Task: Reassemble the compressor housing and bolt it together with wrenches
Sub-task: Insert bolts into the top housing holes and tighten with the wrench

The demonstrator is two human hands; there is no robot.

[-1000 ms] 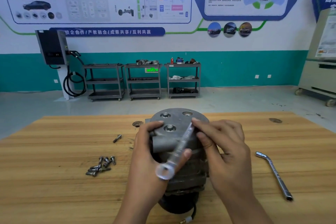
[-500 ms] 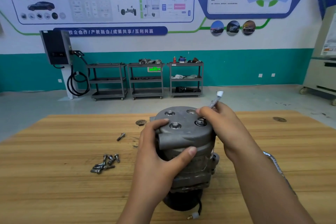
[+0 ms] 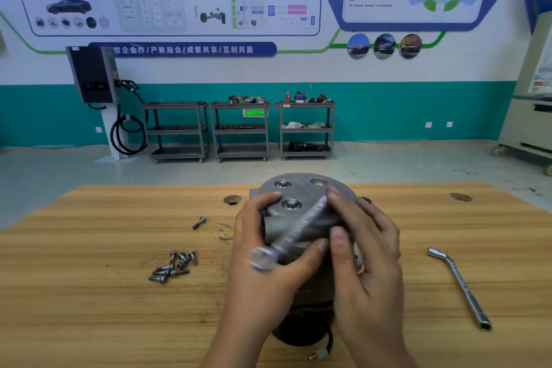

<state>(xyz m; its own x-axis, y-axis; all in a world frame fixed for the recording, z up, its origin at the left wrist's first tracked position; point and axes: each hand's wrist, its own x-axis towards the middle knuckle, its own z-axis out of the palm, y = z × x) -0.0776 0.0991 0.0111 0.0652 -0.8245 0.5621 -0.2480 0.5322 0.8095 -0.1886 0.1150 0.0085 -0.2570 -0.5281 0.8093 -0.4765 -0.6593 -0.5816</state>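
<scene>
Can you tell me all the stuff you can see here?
compressor housing: one, grey, standing mid-table
wrench: one, silver, blurred, across the housing's top
bent wrench: one, silver, lying on the table, right
bolts: small heap, silver, table left
lone bolt: one, silver, beyond the heap
table: one, wooden, foreground
carts: three, grey, back wall
charger box: one, black, wall left
left hand: grips the housing
right hand: pinches the wrench

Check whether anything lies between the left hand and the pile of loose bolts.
Nothing visible does. Only tabletop separates the left hand, gripping the compressor housing, from the bolt pile; one stray bolt lies farther back.
</scene>
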